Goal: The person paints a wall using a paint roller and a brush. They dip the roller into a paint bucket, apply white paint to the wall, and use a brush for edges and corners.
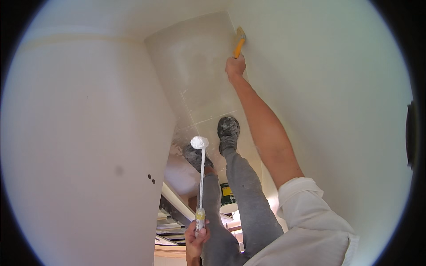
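Observation:
My right hand (235,67) grips a yellow-handled paintbrush or scraper (239,43) at the end of my outstretched arm; its head meets the right wall (316,83) near the edge of the floor. Low in the view, my left hand (197,236) is closed around the handle of a long, thin-shafted tool (202,189), held upright in the picture. A lump of white paste (199,142) covers the tool's far end, over my left shoe, so the head's shape is hidden.
A pale wall or panel (100,126) with two small dark holes fills the left side. My splattered dark shoes (228,131) stand on a marked tiled floor (206,66). Behind my legs is a green bucket (228,196); a slatted structure (171,227) lies lower left.

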